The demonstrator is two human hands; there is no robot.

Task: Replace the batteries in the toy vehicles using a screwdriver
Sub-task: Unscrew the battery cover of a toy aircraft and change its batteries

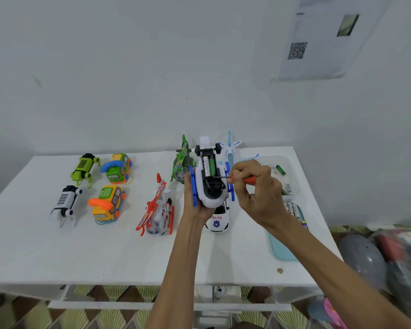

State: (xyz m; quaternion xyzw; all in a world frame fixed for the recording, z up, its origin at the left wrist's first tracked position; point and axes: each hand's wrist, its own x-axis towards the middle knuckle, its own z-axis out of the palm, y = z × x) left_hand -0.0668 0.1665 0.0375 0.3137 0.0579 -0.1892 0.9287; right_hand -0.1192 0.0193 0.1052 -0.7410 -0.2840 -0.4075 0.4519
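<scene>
– Bench first: white, wide, with toys in rows at its left and middle. Where is the one being worked on?

– Lifted off the bench, right of middle, above a white police car. It is the white-and-blue toy helicopter, belly up, nose toward the person.

– How would you expect it to handle?

– Light, I would judge: a hollow plastic shell, stiff in the hull but smooth enough to slip. The thin blue skids look like the parts that would snap. Best hold is round the hull from below, palm under it, fingers off the skids and wheels.

– And its look?

– Rounded white body, blue skids on both sides, black underside with a pair of small wheels at the far end and an open battery bay.

– The hands?

– The left grip cradles the hull from beneath and wraps its left side. The right grip is closed round a screwdriver with an orange handle. The dark shaft runs left and its tip sits at the near edge of the bay.

– So the cover is off?

– It seems so: batteries lie bare in the bay, one of them green. Swapping them looks like the step in hand. More cells sit in a clear tray at the far right.
</scene>
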